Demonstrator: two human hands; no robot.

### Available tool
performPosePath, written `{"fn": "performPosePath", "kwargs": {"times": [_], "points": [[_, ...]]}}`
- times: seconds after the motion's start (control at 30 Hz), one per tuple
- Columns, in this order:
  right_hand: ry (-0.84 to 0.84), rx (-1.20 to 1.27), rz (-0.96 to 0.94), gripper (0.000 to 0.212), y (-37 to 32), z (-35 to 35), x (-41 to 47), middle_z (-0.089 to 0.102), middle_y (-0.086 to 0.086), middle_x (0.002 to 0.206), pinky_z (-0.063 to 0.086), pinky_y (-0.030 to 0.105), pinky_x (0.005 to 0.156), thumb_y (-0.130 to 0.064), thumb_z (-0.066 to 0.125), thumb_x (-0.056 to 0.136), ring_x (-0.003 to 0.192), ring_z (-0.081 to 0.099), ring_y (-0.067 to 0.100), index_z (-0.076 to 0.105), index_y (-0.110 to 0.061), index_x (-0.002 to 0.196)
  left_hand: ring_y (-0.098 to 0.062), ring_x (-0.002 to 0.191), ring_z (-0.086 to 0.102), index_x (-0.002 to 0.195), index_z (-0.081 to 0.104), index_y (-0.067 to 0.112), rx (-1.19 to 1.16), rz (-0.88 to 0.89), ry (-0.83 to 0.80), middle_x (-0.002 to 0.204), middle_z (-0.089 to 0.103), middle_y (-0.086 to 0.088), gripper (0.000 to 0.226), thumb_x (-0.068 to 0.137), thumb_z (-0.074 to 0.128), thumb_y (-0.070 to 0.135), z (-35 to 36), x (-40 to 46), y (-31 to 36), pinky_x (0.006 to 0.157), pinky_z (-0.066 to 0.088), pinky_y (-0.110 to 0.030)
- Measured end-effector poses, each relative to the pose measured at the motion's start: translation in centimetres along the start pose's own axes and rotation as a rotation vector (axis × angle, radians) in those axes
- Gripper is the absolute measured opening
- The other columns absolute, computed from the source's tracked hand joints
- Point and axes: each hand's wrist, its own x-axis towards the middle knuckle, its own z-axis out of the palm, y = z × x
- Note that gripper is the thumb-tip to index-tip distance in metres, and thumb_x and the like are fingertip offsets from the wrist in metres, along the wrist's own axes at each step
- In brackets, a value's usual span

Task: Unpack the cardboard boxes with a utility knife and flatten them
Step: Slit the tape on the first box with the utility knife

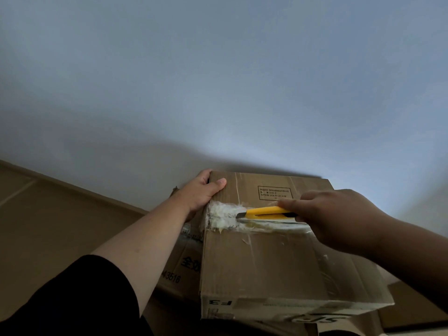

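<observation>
Our left hand [202, 190] grips the far left corner of the taped brown cardboard box [274, 260], thumb on top | our right hand [339, 214] curls round the yellow plastic utility knife [266, 212], blade leftward on the frayed tape seam [225, 215] between our hands | box rests on another printed brown carton [179, 267]

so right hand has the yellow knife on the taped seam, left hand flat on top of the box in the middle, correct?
Not quite. In the head view the left hand grips the box's far-left corner, not the middle. The right hand does hold the yellow knife on the taped seam.
</observation>
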Motion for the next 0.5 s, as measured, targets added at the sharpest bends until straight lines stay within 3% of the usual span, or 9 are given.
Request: {"fn": "performPosePath", "kwargs": {"times": [0.13, 0.27, 0.37, 0.5], "points": [[0.000, -0.005, 0.003, 0.066, 1.0, 0.9, -1.0, 0.065, -0.016, 0.096, 0.024, 0.020, 0.047, -0.020, 0.062, 0.086, 0.071, 0.060, 0.011, 0.039, -0.050, 0.140, -0.026, 0.096, 0.070, 0.123, 0.056, 0.019, -0.007, -0.008, 0.010, 0.111, 0.070, -0.011, 0.028, 0.096, 0.062, 0.023, -0.1, 0.1, -0.2, 0.088, 0.056, -0.043], [-0.029, 0.020, 0.018, 0.064, 1.4, 0.5, -1.4, 0.059, -0.016, 0.113, 0.037, 0.026, 0.060, -0.023, 0.046, 0.096, 0.092, 0.061, 0.013, 0.021, -0.054, 0.147, -0.028, 0.099, 0.070, 0.122, 0.057, 0.022, 0.004, -0.024, 0.014, 0.111, 0.070, -0.009, 0.029, 0.094, 0.063, 0.025, 0.0, 0.0, 0.0, 0.090, 0.055, -0.046], [-0.022, 0.018, 0.020, 0.063, 1.7, 0.5, -1.5, 0.060, -0.016, 0.113, 0.037, 0.027, 0.060, -0.023, 0.046, 0.096, 0.090, 0.061, 0.013, 0.023, -0.053, 0.146, -0.025, 0.097, 0.071, 0.124, 0.057, 0.021, -0.003, -0.021, 0.020, 0.112, 0.070, -0.009, 0.029, 0.095, 0.062, 0.024, 0.1, -0.2, 0.1, 0.085, 0.057, -0.041], [-0.050, -0.008, 0.044, 0.061, 2.3, 0.7, -1.9, 0.059, -0.016, 0.112, 0.040, 0.027, 0.061, -0.022, 0.045, 0.097, 0.089, 0.059, 0.012, 0.023, -0.054, 0.145, -0.026, 0.098, 0.070, 0.124, 0.056, 0.020, 0.012, -0.020, 0.027, 0.112, 0.069, -0.009, 0.029, 0.096, 0.061, 0.024, 0.3, -0.4, 0.3, 0.090, 0.055, -0.044]]}}
